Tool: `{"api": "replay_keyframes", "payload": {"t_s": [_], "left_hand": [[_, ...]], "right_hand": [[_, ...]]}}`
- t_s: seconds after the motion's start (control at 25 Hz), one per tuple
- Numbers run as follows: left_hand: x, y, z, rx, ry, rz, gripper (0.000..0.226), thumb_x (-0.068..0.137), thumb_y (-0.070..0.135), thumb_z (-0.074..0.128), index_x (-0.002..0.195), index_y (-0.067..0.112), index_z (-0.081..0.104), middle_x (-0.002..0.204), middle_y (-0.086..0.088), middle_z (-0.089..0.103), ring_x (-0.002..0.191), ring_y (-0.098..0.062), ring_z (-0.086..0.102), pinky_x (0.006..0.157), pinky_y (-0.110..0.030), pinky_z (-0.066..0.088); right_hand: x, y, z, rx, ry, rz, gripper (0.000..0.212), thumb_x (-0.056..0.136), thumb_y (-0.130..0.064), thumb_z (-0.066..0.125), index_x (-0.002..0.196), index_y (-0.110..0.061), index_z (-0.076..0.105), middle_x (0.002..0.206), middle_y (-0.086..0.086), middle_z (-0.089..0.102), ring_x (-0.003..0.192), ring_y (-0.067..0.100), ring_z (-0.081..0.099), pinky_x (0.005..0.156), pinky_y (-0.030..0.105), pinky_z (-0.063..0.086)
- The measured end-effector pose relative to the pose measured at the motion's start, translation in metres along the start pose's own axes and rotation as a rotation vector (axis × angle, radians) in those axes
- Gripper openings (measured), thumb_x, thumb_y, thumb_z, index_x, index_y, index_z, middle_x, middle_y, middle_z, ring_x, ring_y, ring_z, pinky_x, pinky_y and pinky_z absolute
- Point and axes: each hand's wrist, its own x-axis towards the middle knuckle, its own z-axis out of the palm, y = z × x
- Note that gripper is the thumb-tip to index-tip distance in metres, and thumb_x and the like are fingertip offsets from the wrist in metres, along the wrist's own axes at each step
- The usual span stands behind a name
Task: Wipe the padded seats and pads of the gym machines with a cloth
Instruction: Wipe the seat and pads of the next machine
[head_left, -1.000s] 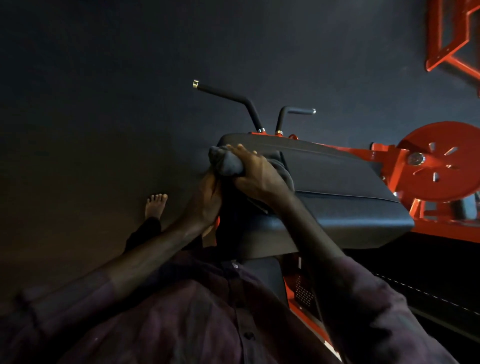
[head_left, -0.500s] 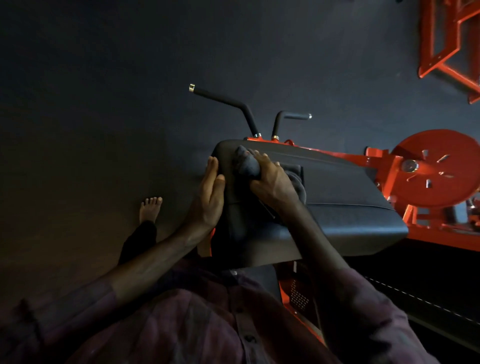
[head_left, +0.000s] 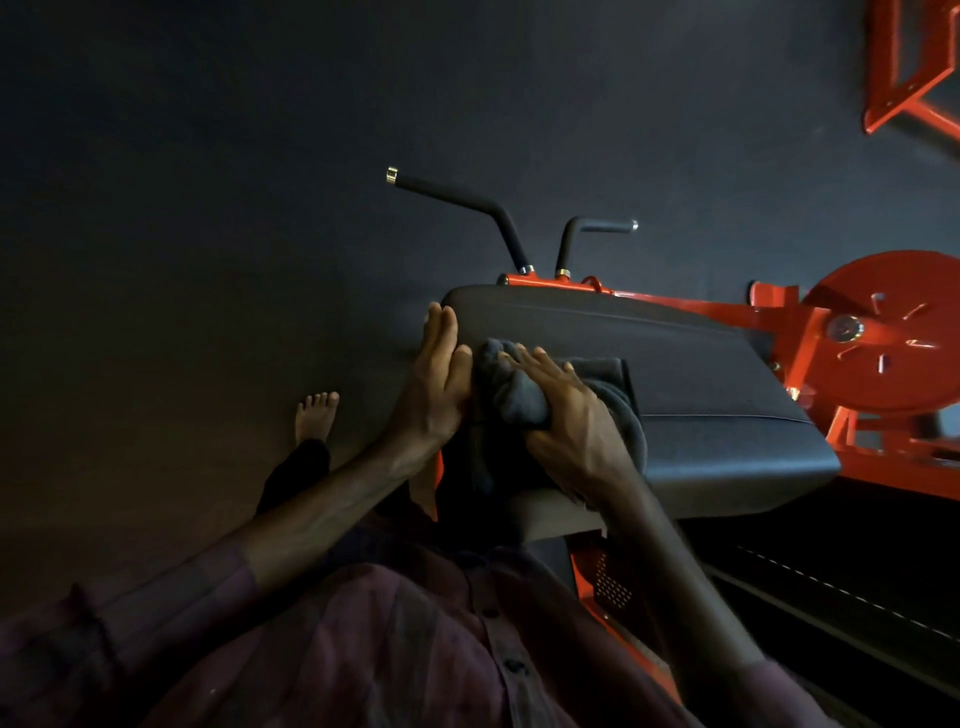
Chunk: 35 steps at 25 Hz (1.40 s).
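A black padded vinyl bench (head_left: 701, 384) is carried on a red-orange steel frame (head_left: 769, 332), which stands on the dark matte floor (head_left: 208, 260). A bunched dark grey cloth (head_left: 514, 395) is pressed onto the pad's near-left part. A bare foot (head_left: 315, 415) is planted on the floor, left of the bench.

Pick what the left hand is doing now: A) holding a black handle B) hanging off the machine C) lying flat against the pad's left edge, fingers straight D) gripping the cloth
C: the left hand lies with straight fingers against the left edge of the pad, while the right hand alone holds the cloth.
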Motion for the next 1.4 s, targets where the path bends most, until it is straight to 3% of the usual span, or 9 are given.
{"api": "replay_keyframes", "payload": {"t_s": [0.2,0.32,0.56,0.72,0.92,1.08,1.2,1.28,1.4], "left_hand": [[0.025,0.011,-0.004,0.181,-0.054,-0.011,0.078,0.096,0.039,0.04,0.164,0.002,0.026,0.176,-0.013,0.007,0.163,-0.024,0.001,0.13,-0.027,0.004],[0.033,0.018,-0.008,0.386,-0.089,0.026,0.079,0.096,0.043,0.035,0.163,0.001,0.028,0.175,-0.018,0.01,0.164,-0.029,0.004,0.132,-0.04,0.008],[0.05,0.031,-0.005,0.582,-0.159,0.051,0.066,0.107,0.037,0.044,0.163,0.004,0.032,0.175,-0.017,0.013,0.164,-0.032,0.001,0.132,-0.045,0.006],[0.063,0.04,0.001,0.764,-0.202,0.074,0.059,0.111,0.031,0.044,0.163,0.006,0.034,0.175,-0.014,0.016,0.163,-0.032,0.002,0.131,-0.052,0.004],[0.073,0.054,0.017,0.959,-0.251,0.058,0.056,0.112,0.036,0.038,0.162,0.011,0.036,0.175,-0.01,0.018,0.163,-0.031,0.006,0.128,-0.063,0.003],[0.073,0.055,0.021,0.997,-0.241,0.052,0.056,0.112,0.04,0.037,0.162,0.015,0.036,0.176,-0.006,0.017,0.163,-0.029,0.007,0.128,-0.064,0.007],[0.074,0.056,0.023,1.0,-0.249,0.045,0.056,0.112,0.041,0.036,0.162,0.017,0.035,0.176,-0.005,0.016,0.163,-0.029,0.008,0.128,-0.063,0.008],[0.074,0.056,0.022,1.027,-0.26,0.053,0.056,0.112,0.042,0.034,0.163,0.018,0.034,0.176,-0.005,0.016,0.163,-0.029,0.006,0.128,-0.065,0.006],[0.075,0.056,0.024,1.069,-0.27,0.039,0.058,0.113,0.042,0.032,0.164,0.016,0.032,0.176,-0.007,0.015,0.163,-0.03,0.005,0.128,-0.066,0.003]], "right_hand": [[0.019,0.013,-0.01,-0.023,0.144,0.186,0.083,0.077,-0.014,0.058,0.159,-0.018,0.043,0.163,0.009,0.044,0.155,0.027,0.033,0.129,0.05,0.021],[-0.009,0.007,0.005,-0.028,0.067,0.074,0.09,0.069,-0.02,0.052,0.158,-0.02,0.044,0.163,0.004,0.045,0.155,0.024,0.033,0.13,0.049,0.021],[0.018,0.024,-0.016,-0.052,0.144,0.22,0.083,0.077,-0.02,0.057,0.159,-0.018,0.042,0.164,0.008,0.042,0.155,0.029,0.033,0.129,0.047,0.022],[-0.007,0.033,-0.008,-0.03,0.022,0.012,0.092,0.067,-0.021,0.052,0.159,-0.022,0.043,0.164,0.001,0.042,0.156,0.02,0.03,0.131,0.044,0.017],[0.009,0.067,-0.029,-0.052,0.127,0.162,0.084,0.078,-0.017,0.06,0.159,-0.02,0.042,0.164,0.006,0.043,0.156,0.026,0.032,0.129,0.05,0.02],[-0.003,0.065,-0.029,-0.036,0.006,0.011,0.088,0.07,-0.023,0.054,0.158,-0.018,0.045,0.164,0.007,0.043,0.156,0.026,0.033,0.13,0.048,0.019],[0.023,0.083,-0.047,-0.042,0.065,0.121,0.08,0.081,-0.014,0.062,0.158,-0.016,0.043,0.162,0.011,0.045,0.153,0.031,0.037,0.129,0.045,0.021],[0.014,0.092,-0.048,-0.051,0.073,0.128,0.086,0.075,-0.024,0.055,0.159,-0.018,0.042,0.164,0.008,0.042,0.155,0.029,0.033,0.129,0.047,0.021],[-0.004,0.09,-0.037,-0.048,-0.045,-0.017,0.092,0.067,-0.026,0.051,0.159,-0.02,0.043,0.166,0.003,0.04,0.157,0.023,0.029,0.13,0.048,0.018]]}}
